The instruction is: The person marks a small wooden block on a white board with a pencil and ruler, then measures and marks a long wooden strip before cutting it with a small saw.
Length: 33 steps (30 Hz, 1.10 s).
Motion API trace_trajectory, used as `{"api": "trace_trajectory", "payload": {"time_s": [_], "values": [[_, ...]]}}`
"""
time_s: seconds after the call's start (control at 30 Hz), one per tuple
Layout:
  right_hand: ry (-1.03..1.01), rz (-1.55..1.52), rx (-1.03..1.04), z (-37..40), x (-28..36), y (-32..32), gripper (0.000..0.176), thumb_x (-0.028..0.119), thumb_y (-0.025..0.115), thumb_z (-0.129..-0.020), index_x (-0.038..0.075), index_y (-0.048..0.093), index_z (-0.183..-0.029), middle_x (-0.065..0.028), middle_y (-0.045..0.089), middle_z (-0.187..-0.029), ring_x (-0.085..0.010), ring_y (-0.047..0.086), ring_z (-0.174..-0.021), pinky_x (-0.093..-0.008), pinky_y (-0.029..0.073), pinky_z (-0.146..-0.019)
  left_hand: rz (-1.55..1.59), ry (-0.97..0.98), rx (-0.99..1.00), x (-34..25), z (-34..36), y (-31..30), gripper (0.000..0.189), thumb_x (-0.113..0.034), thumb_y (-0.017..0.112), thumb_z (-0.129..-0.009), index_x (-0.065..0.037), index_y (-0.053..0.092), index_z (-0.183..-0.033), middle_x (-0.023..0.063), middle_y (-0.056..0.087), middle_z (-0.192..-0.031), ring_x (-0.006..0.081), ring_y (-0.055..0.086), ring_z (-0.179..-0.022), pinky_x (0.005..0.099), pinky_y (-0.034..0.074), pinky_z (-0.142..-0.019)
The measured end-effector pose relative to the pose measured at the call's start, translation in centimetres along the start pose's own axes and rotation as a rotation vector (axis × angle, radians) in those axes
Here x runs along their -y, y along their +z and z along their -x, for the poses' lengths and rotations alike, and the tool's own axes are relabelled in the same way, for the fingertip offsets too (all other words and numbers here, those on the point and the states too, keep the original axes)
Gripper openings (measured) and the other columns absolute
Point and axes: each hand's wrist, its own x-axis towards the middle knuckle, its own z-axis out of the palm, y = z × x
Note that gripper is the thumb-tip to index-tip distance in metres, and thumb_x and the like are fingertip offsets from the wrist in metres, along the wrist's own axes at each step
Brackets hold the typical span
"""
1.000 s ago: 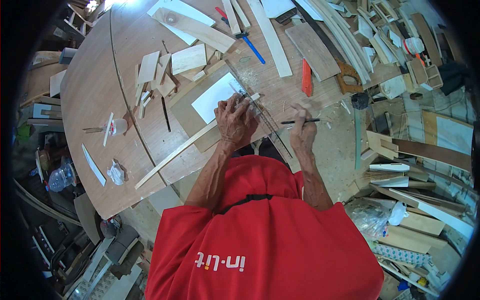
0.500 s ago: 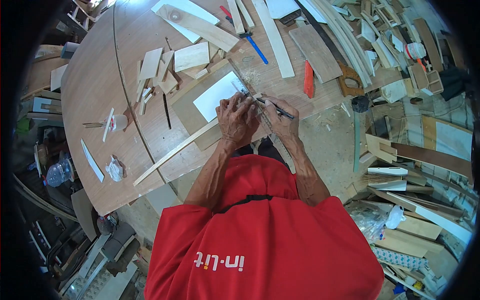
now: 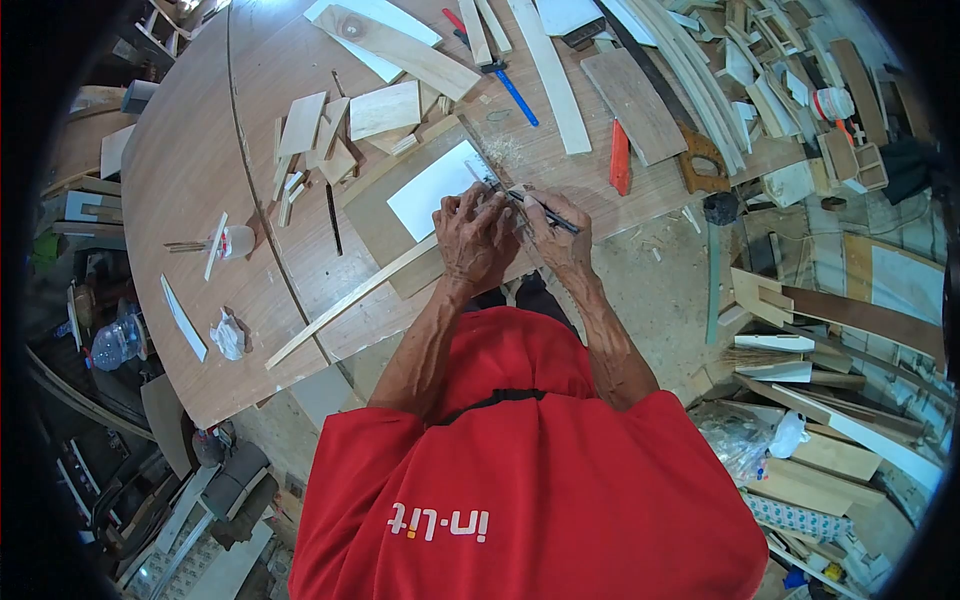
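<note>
My left hand is closed, its fingers bent over the right edge of a white sheet, by a small clear ruler; what is under its fingertips is hidden. In my right hand is a dark pen, slanted with its front end close to the left fingertips. The sheet lies on a brownish-grey board. A long thin wood strip runs from beside my left wrist down to the lower left.
Wood pieces lie behind the board on the round table. A blue clamp, a red tool and a handsaw are at the back right. A cup stands at the left.
My right hand has moved slightly left, towards my left hand, with the pen. The left hand stays in nearly the same place.
</note>
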Motion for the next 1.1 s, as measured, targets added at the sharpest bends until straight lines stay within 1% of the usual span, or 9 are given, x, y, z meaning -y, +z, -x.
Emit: {"api": "trace_trajectory", "payload": {"time_s": [0.23,0.3,0.43,0.5,0.67,0.73,0.8,0.93,1.1], "values": [[0.065,0.144,0.054,0.4,0.3,-1.4,0.017,0.01,0.058,-0.089,-0.004,0.067,-0.094,-0.017,0.068,-0.087,-0.0282,0.066,-0.079,-0.0358,0.052,-0.071,0.001,0.007,-0.017,0.0,0.1,0.2,0.034,-0.022,0.073,-0.075,-0.016,0.07,-0.108,0.0053,0.059,-0.116,0.0259,0.05,-0.097,0.0404,0.038,-0.084],[-0.05,0.086,-0.036,0.7,0.2,-1.4,0.019,0.011,0.059,-0.089,-0.002,0.066,-0.099,-0.0174,0.066,-0.088,-0.0316,0.065,-0.08,-0.0368,0.051,-0.072,0.002,0.002,-0.012,0.0,0.1,0.2,0.034,-0.022,0.073,-0.075,-0.016,0.07,-0.108,0.0052,0.059,-0.116,0.0259,0.05,-0.097,0.0401,0.038,-0.084],[-0.038,0.146,-0.011,2.2,-0.3,-1.9,0.023,0.015,0.063,-0.087,0.0,0.065,-0.104,-0.0169,0.064,-0.091,-0.0354,0.063,-0.083,-0.0384,0.051,-0.073,-0.004,0.008,0.024,0.1,0.1,0.1,0.033,-0.021,0.072,-0.076,-0.016,0.07,-0.108,0.005,0.059,-0.115,0.0257,0.05,-0.096,0.0396,0.038,-0.084],[-0.234,0.39,0.01,3.4,-0.3,-2.0,0.022,0.014,0.069,-0.082,0.0,0.063,-0.098,-0.0159,0.063,-0.09,-0.0306,0.062,-0.081,-0.0374,0.05,-0.073,-0.003,0.002,0.021,0.3,0.2,0.2,0.031,-0.021,0.072,-0.077,-0.016,0.07,-0.107,0.0051,0.059,-0.114,0.0257,0.05,-0.096,0.0398,0.038,-0.084],[-0.168,0.379,0.034,5.4,-2.0,-1.0,0.029,0.011,0.071,-0.075,0.002,0.063,-0.102,-0.0158,0.061,-0.089,-0.034,0.061,-0.081,-0.0397,0.051,-0.073,-0.02,0.005,0.022,0.7,0.5,0.4,0.031,-0.02,0.071,-0.08,-0.014,0.067,-0.109,0.0062,0.057,-0.117,0.0262,0.05,-0.097,0.0407,0.039,-0.084],[-0.138,0.339,-0.001,5.4,-2.1,-0.9,0.031,0.01,0.071,-0.073,0.002,0.063,-0.102,-0.0158,0.06,-0.088,-0.034,0.061,-0.08,-0.0395,0.051,-0.072,0.045,-0.055,-0.02,0.7,0.5,0.5,0.042,-0.021,0.07,-0.079,-0.013,0.061,-0.119,0.0101,0.052,-0.122,0.0276,0.051,-0.102,0.0418,0.039,-0.085],[-0.155,0.303,-0.034,5.4,-2.0,-1.3,0.036,0.01,0.07,-0.075,0.003,0.063,-0.11,-0.0129,0.06,-0.09,-0.0267,0.062,-0.073,-0.0364,0.052,-0.066,0.082,-0.06,-0.052,0.9,0.5,0.6,0.046,-0.02,0.069,-0.08,-0.011,0.056,-0.123,0.0128,0.051,-0.121,0.0291,0.05,-0.105,0.0424,0.039,-0.086],[-0.022,0.23,-0.173,4.4,-2.0,-3.0,0.033,0.007,0.068,-0.076,0.002,0.063,-0.108,-0.0079,0.057,-0.085,-0.0171,0.059,-0.068,-0.0312,0.05,-0.062,0.09,-0.041,-0.06,1.3,0.7,0.9,0.05,-0.014,0.065,-0.082,-0.004,0.047,-0.128,0.0186,0.049,-0.119,0.0329,0.049,-0.109,0.0434,0.039,-0.089],[-0.003,0.229,-0.206,2.4,-1.5,-4.4,0.033,0.006,0.069,-0.076,0.004,0.064,-0.109,-0.0064,0.057,-0.085,-0.0133,0.059,-0.069,-0.0304,0.05,-0.062,0.174,-0.05,-0.078,0.8,0.7,0.2,0.047,-0.011,0.065,-0.082,-0.002,0.049,-0.125,0.0198,0.049,-0.119,0.0348,0.048,-0.11,0.0459,0.038,-0.093]]}}
